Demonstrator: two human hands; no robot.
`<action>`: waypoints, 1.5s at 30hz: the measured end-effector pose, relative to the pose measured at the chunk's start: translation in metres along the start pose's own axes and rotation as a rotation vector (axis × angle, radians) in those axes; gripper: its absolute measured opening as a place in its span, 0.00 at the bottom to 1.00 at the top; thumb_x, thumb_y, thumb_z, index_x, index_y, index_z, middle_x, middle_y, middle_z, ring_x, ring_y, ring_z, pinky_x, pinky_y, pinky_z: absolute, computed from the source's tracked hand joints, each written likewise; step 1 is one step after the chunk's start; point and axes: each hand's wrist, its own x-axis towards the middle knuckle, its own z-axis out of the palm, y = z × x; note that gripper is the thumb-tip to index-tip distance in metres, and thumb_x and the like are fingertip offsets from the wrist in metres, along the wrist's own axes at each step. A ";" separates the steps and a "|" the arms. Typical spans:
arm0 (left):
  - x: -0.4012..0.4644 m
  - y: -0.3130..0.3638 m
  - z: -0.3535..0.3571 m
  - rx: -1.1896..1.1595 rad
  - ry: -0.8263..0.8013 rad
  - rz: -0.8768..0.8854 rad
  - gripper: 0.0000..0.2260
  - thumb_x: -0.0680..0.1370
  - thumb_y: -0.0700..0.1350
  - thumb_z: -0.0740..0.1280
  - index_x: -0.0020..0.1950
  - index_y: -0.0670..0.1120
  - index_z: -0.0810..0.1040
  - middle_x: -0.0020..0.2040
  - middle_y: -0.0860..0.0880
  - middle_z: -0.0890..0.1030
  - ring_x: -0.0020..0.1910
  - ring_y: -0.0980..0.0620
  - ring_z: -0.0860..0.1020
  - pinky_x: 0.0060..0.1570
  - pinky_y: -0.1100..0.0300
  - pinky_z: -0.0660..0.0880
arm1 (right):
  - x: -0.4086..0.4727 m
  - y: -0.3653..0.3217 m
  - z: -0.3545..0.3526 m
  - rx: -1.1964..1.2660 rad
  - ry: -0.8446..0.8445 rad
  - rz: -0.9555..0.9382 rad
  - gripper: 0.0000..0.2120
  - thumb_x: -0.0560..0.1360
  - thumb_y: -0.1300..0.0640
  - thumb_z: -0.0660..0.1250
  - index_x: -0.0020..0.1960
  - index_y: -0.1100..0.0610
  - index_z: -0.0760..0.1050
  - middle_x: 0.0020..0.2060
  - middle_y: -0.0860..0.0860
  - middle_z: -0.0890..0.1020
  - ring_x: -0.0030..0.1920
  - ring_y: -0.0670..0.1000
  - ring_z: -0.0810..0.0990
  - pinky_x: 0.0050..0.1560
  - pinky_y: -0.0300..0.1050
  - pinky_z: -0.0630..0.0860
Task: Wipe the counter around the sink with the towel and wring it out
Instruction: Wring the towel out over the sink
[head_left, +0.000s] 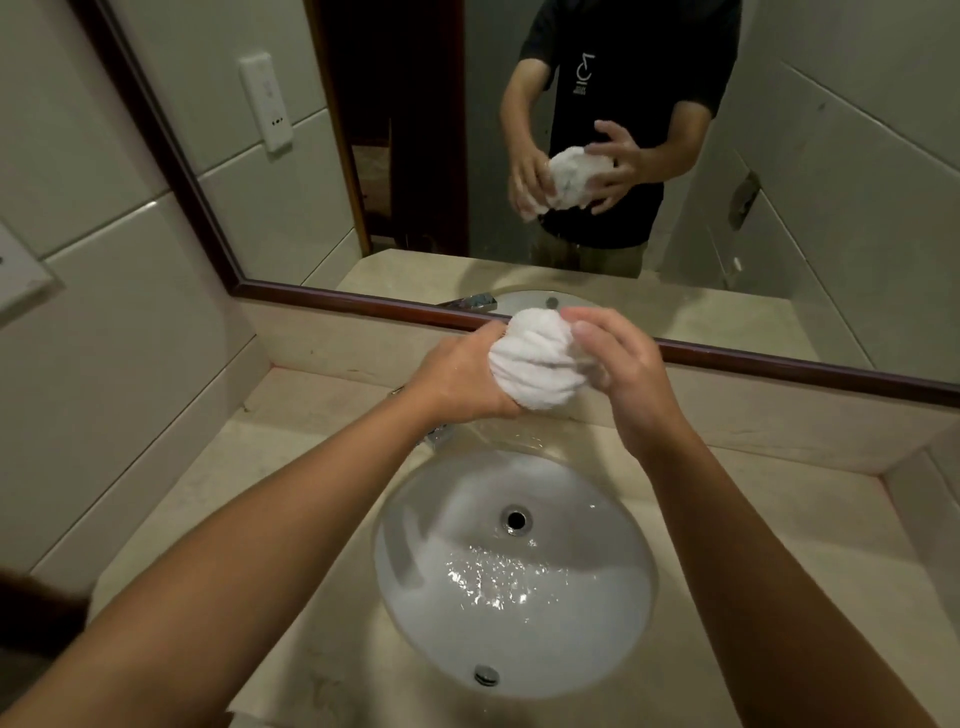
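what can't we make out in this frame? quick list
- Faucet: head view, almost all hidden behind the left hand and forearm; whether it runs cannot be told.
- Towel: balled up, its underside covered by both hands.
- Right hand: its fingertips are hidden behind the towel.
- Counter: near edge cut off by the frame bottom.
- Shirt logo in the mirror: too small to read.

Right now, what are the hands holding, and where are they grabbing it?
A bunched white towel, over the sink. The left hand grips its lower left; the right hand curls round its right side.
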 end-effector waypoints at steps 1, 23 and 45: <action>0.000 -0.003 0.004 0.266 0.086 0.007 0.28 0.64 0.55 0.77 0.60 0.53 0.70 0.48 0.56 0.77 0.49 0.51 0.74 0.43 0.58 0.70 | -0.002 0.004 -0.005 0.023 0.028 0.162 0.29 0.66 0.33 0.70 0.64 0.44 0.76 0.61 0.50 0.79 0.57 0.51 0.80 0.54 0.52 0.80; -0.009 0.006 0.014 0.340 0.072 0.143 0.43 0.63 0.53 0.75 0.75 0.56 0.59 0.57 0.51 0.79 0.52 0.49 0.77 0.53 0.57 0.76 | -0.014 0.014 0.025 0.452 0.314 0.060 0.14 0.65 0.61 0.71 0.50 0.57 0.76 0.46 0.57 0.80 0.45 0.56 0.83 0.37 0.48 0.80; 0.003 -0.002 0.026 -0.818 -0.350 -0.062 0.18 0.64 0.30 0.71 0.52 0.33 0.73 0.38 0.45 0.77 0.34 0.52 0.77 0.31 0.58 0.74 | 0.026 -0.035 0.029 -0.533 0.058 -0.609 0.13 0.64 0.48 0.73 0.41 0.56 0.75 0.39 0.53 0.75 0.39 0.51 0.75 0.36 0.46 0.75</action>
